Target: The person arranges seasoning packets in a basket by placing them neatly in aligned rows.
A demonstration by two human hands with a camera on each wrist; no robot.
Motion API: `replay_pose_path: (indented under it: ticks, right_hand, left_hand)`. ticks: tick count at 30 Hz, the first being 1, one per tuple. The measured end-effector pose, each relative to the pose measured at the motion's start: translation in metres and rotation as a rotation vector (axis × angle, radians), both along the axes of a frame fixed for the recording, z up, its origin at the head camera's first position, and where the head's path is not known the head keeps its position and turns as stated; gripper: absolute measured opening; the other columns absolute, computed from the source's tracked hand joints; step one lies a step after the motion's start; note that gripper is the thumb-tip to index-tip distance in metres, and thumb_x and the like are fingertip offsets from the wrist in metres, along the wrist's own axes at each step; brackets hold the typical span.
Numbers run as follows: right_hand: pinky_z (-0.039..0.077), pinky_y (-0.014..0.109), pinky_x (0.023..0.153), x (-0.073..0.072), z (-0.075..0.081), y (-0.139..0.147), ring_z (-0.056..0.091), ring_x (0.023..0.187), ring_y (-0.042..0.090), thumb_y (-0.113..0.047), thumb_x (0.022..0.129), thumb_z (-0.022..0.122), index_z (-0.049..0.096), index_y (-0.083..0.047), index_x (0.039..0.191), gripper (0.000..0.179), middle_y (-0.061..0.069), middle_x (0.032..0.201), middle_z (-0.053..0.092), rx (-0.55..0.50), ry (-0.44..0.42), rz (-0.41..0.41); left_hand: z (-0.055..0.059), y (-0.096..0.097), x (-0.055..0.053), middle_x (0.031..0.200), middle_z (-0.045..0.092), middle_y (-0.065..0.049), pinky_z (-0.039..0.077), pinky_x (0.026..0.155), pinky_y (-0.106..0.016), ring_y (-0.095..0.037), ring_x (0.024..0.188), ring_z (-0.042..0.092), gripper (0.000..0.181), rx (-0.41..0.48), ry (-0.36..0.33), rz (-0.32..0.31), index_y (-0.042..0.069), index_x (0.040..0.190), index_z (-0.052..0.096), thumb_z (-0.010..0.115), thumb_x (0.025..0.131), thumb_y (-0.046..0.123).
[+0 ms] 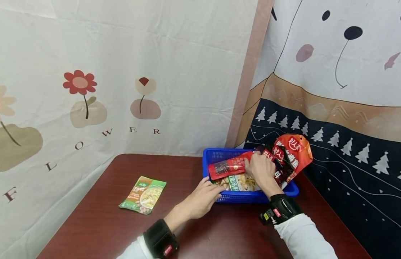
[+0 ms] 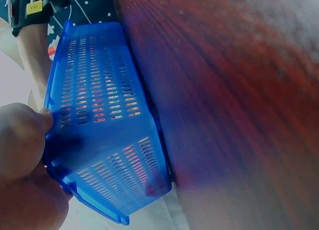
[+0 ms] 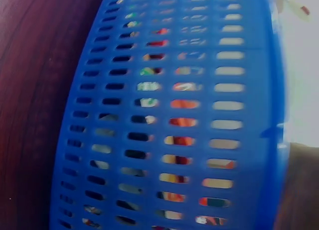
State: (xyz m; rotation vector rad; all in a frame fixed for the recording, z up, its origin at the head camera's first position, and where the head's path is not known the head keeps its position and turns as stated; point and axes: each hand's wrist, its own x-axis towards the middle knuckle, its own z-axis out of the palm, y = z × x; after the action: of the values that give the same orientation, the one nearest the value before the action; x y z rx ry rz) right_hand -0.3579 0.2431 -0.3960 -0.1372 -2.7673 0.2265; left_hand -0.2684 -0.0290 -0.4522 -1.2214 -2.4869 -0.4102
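A blue plastic basket (image 1: 258, 197) with slotted walls stands at the table's far right, holding several snack packets. My left hand (image 1: 202, 198) holds its near left corner, thumb against the rim in the left wrist view. My right hand (image 1: 261, 171) reaches into the basket and grips the right end of a red packet (image 1: 228, 167) with a dark window; its fingertips are partly hidden. Beneath that packet lies a green-and-yellow food packet (image 1: 239, 182). Dark red packets (image 1: 279, 169) and a large orange-red bag (image 1: 297, 153) fill the right side. The right wrist view shows mostly the basket wall (image 3: 251, 105).
A green-and-orange packet (image 1: 143, 195) lies flat on the brown table (image 1: 122, 237), left of the basket. Behind the table hangs a white flower-print cloth (image 1: 187, 72). A dark cloth with tree prints (image 1: 349, 180) borders the table's right edge.
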Motion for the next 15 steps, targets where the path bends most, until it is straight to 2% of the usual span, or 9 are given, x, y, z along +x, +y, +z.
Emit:
replay_pose_path:
  ticks: [3, 6, 10, 13, 15]
  right_hand:
    - [0.062, 0.057, 0.066, 0.01, 0.004, 0.0, 0.074, 0.078, 0.044, -0.048, 0.11, 0.063, 0.069, 0.009, 0.114, 0.057, 0.034, 0.102, 0.076, -0.035, 0.043, 0.059]
    - [0.06, 0.051, 0.065, 0.021, 0.007, -0.001, 0.072, 0.076, 0.037, -0.043, 0.109, 0.066, 0.072, 0.002, 0.104, 0.045, 0.025, 0.096, 0.078, -0.111, 0.09, 0.165]
    - [0.057, 0.043, 0.07, 0.038, 0.008, -0.003, 0.072, 0.081, 0.027, -0.029, 0.108, 0.072, 0.08, -0.002, 0.108, 0.028, 0.016, 0.099, 0.082, -0.205, 0.196, 0.389]
    - [0.059, 0.041, 0.073, 0.051, 0.005, -0.006, 0.073, 0.083, 0.023, -0.018, 0.106, 0.077, 0.083, -0.004, 0.109, 0.015, 0.013, 0.101, 0.083, -0.218, 0.278, 0.578]
    - [0.063, 0.041, 0.078, 0.06, 0.001, -0.007, 0.075, 0.089, 0.02, -0.014, 0.105, 0.079, 0.083, -0.006, 0.111, 0.011, 0.01, 0.105, 0.083, -0.202, 0.313, 0.671]
  left_hand:
    - [0.0, 0.001, 0.0, 0.143, 0.08, -0.003, 0.04, 0.133, -0.059, -0.024, 0.126, 0.071, 0.038, -0.001, 0.006, -0.002, 0.012, 0.155, 0.067, 0.06, 0.118, 0.02]
    - [0.0, 0.001, -0.001, 0.144, 0.08, -0.002, 0.039, 0.135, -0.058, -0.024, 0.128, 0.071, 0.039, -0.011, -0.009, 0.007, 0.013, 0.156, 0.066, 0.059, 0.118, 0.022]
    - [0.0, 0.001, -0.002, 0.146, 0.078, -0.001, 0.038, 0.136, -0.058, -0.023, 0.129, 0.07, 0.039, -0.019, -0.023, 0.02, 0.014, 0.156, 0.067, 0.057, 0.119, 0.024]
    - [0.0, 0.001, -0.003, 0.146, 0.079, -0.002, 0.039, 0.135, -0.059, -0.023, 0.131, 0.07, 0.038, -0.005, -0.03, 0.015, 0.012, 0.154, 0.068, 0.058, 0.119, 0.022]
    - [0.0, 0.0, -0.003, 0.144, 0.079, -0.003, 0.039, 0.135, -0.059, -0.024, 0.133, 0.07, 0.037, 0.008, -0.039, 0.007, 0.01, 0.152, 0.069, 0.059, 0.119, 0.021]
